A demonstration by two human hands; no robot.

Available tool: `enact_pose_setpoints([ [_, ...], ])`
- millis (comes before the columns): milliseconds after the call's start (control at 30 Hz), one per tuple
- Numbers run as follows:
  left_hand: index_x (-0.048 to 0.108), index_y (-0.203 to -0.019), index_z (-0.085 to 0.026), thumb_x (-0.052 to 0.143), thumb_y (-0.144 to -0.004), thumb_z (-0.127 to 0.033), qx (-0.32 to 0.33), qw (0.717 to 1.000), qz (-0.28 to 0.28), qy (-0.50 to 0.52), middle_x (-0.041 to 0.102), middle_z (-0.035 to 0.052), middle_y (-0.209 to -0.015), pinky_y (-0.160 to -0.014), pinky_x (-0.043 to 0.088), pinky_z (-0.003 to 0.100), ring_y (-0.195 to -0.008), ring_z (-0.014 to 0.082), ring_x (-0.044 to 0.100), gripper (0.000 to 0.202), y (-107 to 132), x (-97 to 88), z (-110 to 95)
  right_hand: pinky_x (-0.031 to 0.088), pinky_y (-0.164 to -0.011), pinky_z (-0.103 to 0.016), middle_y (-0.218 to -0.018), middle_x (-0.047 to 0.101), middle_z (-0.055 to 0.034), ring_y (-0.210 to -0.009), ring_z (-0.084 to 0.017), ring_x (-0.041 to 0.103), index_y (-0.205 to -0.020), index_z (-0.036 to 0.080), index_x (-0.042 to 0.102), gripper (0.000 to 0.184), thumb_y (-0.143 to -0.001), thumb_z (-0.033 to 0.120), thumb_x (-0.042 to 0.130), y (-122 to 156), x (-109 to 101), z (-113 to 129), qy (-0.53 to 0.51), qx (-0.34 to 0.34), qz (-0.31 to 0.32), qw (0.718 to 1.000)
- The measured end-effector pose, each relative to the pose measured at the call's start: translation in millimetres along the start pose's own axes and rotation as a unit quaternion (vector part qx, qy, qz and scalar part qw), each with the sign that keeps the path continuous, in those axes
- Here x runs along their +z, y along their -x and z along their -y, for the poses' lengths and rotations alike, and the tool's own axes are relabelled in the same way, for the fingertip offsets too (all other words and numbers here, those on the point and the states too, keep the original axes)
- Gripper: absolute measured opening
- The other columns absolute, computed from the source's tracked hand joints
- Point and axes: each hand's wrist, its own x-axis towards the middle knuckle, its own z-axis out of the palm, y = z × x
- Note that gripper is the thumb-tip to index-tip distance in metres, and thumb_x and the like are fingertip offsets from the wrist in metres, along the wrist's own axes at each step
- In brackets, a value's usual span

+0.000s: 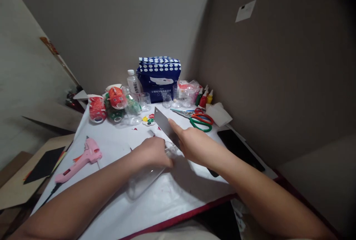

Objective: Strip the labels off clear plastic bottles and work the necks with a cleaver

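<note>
My left hand (155, 151) is closed around a clear plastic bottle (140, 182) that lies slanted on the white tabletop, its wider end toward me. My right hand (191, 143) grips a cleaver (165, 123) with a broad grey blade and a dark handle end showing below the wrist. The right index finger stretches along the blade's back. The blade stands over the bottle's narrow end, close to my left hand. Whether the edge touches the plastic is hidden by my hands.
A pink glue gun (80, 160) lies at the left. Green-handled scissors (200, 123) and a black phone (240, 150) are at the right. Along the back stand red dragon-like figures (97, 109), a blue bag (160, 80), a water bottle (132, 82) and paint bottles (204, 99).
</note>
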Motion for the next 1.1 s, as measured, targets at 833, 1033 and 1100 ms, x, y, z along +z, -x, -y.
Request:
enact_pose_setpoints([
  [833, 0.062, -0.075, -0.022, 0.061, -0.046, -0.063, 0.026, 1.0, -0.005, -0.004, 0.067, 0.0064, -0.075, -0.047, 0.04, 0.029, -0.069, 0.0249, 0.061, 0.05, -6.8, 3.2, 9.9, 0.027, -0.048, -0.024, -0.065, 0.065, -0.0038, -0.052, -0.018, 0.056, -0.149, 0.02, -0.009, 0.083, -0.083, 0.01, 0.041, 45.6, 21.7, -16.3, -0.051, 0.007, 0.05, 0.997],
  [1033, 0.063, -0.073, -0.021, 0.062, -0.048, -0.058, 0.022, 1.0, -0.005, -0.003, 0.067, 0.0069, -0.074, -0.048, 0.041, 0.029, -0.07, 0.0255, 0.062, 0.045, -2.9, -0.3, 1.9, 0.026, -0.047, -0.025, -0.067, 0.067, -0.0044, -0.053, -0.018, 0.058, -0.149, 0.02, -0.012, 0.086, -0.083, 0.008, 0.043, 63.7, 16.2, -18.6, -0.006, 0.025, 0.099, 0.995],
  [1100, 0.064, -0.075, -0.02, 0.062, -0.048, -0.06, 0.018, 1.0, -0.012, -0.017, 0.068, 0.0087, -0.076, -0.05, 0.042, 0.03, -0.073, 0.0273, 0.063, 0.048, -3.2, -0.4, -0.3, 0.024, -0.045, -0.025, -0.069, 0.067, -0.0054, -0.054, -0.018, 0.058, -0.15, 0.02, -0.004, 0.083, -0.083, 0.01, 0.044, 44.7, 9.9, -12.1, -0.006, 0.027, 0.076, 0.997],
])
